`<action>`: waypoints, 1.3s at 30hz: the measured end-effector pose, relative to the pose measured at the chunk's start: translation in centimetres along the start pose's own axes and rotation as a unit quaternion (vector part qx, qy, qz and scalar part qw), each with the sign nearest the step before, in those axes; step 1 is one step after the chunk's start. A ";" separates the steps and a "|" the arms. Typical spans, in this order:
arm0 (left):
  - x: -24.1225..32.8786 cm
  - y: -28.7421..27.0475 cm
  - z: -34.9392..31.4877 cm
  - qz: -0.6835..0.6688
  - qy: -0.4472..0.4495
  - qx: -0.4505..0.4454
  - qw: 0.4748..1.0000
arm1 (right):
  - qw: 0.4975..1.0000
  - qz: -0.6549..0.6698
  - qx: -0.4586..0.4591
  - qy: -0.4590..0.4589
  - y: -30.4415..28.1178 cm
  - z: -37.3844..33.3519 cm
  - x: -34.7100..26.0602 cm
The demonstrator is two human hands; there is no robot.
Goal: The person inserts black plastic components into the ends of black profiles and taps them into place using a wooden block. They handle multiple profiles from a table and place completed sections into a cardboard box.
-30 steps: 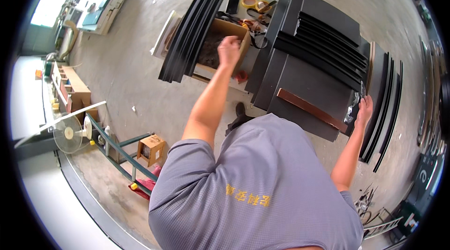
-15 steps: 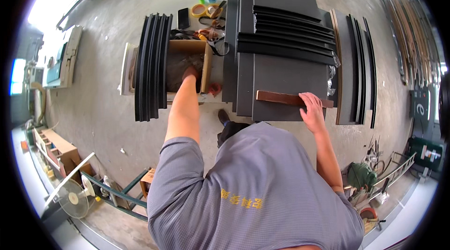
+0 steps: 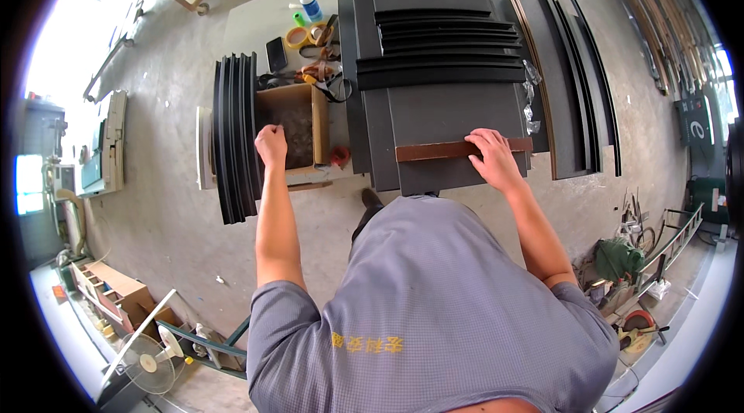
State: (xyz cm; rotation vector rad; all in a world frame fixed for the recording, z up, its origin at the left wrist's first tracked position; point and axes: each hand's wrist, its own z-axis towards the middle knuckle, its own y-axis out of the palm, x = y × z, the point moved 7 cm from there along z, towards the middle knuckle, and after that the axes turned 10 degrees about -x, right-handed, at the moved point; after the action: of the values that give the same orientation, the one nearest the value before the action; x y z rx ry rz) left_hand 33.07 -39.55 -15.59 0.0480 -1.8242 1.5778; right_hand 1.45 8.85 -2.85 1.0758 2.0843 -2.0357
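Observation:
My left hand [image 3: 271,145] is above the left part of an open cardboard box [image 3: 320,128], beside a stack of long black profiles [image 3: 235,134]. Its fingers are drawn together in a pinch; anything between them is too small to make out. Inside the box lies a mass of small brownish pieces [image 3: 298,130], not clear one by one. My right hand [image 3: 494,159] lies over a narrow dark brown strip [image 3: 434,151], fingers across its far edge and thumb at the near side. The strip rests crosswise on a stack of dark grey panels [image 3: 457,111].
More black profiles [image 3: 442,68] lie across the panels, with crumpled clear plastic [image 3: 532,103] at their right ends. Behind the box are tape rolls [image 3: 297,37], a phone [image 3: 276,54], a blue-and-white bottle [image 3: 310,5] and straps. Further panels and profiles [image 3: 573,87] stand at right.
My left hand has come up out of the box's contents toward its left side. My right hand stays on the brown strip, its fingers now farther over it. The whole view has shifted.

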 end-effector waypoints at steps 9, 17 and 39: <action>14.1 -4.9 -4.7 -0.328 0.081 0.041 0.940 | 0.973 0.220 -0.005 -0.070 -1.0 2.4 -4.1; 34.7 4.6 -12.7 -0.336 0.190 -0.327 0.862 | 0.840 0.532 -0.103 0.026 2.2 6.6 -3.1; 38.8 11.3 -12.3 -0.459 0.137 -0.422 0.770 | 0.809 0.588 0.012 -0.004 -1.8 6.4 2.5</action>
State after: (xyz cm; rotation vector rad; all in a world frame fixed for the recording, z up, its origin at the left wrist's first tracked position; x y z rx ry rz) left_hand 4.89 -10.03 -4.81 0.2362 -1.6851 0.0262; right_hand -4.10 4.40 -3.38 1.7026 0.8387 -1.3403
